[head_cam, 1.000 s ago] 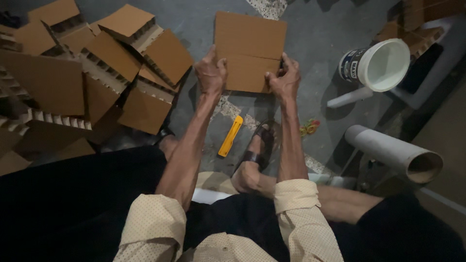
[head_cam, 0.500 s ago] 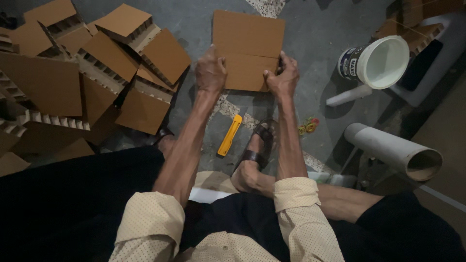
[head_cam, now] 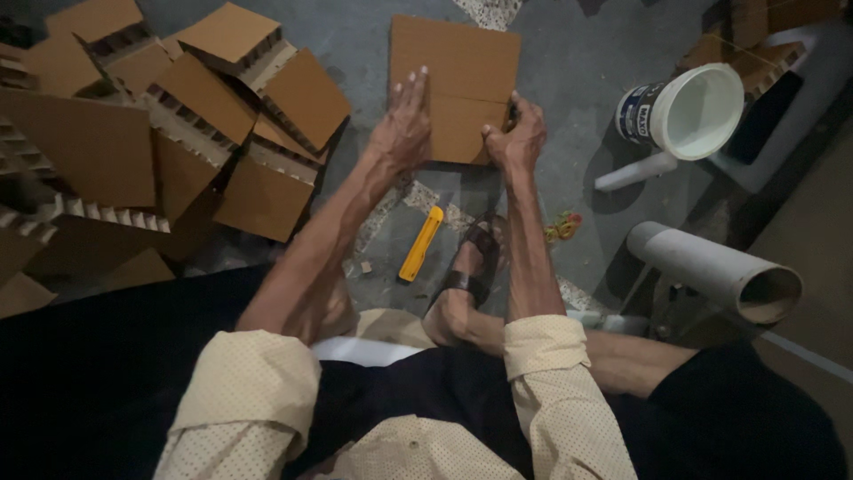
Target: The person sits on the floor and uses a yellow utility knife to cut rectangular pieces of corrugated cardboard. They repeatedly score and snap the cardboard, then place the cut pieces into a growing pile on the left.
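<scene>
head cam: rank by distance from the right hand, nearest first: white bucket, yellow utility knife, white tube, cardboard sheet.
From the right hand:
1. cardboard sheet, flat on the floor, gripped at its near right edge.
2. yellow utility knife, on the floor below and left of the hand.
3. white bucket, to the right. Knife and bucket are nearly too close to call.
4. white tube, lower right, clearly farthest.

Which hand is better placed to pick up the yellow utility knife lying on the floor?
Probably the left hand. It lies flat and open on the brown cardboard sheet, while the right hand is closed at the sheet's edge. The yellow utility knife lies between the forearms, nearer the left.
</scene>
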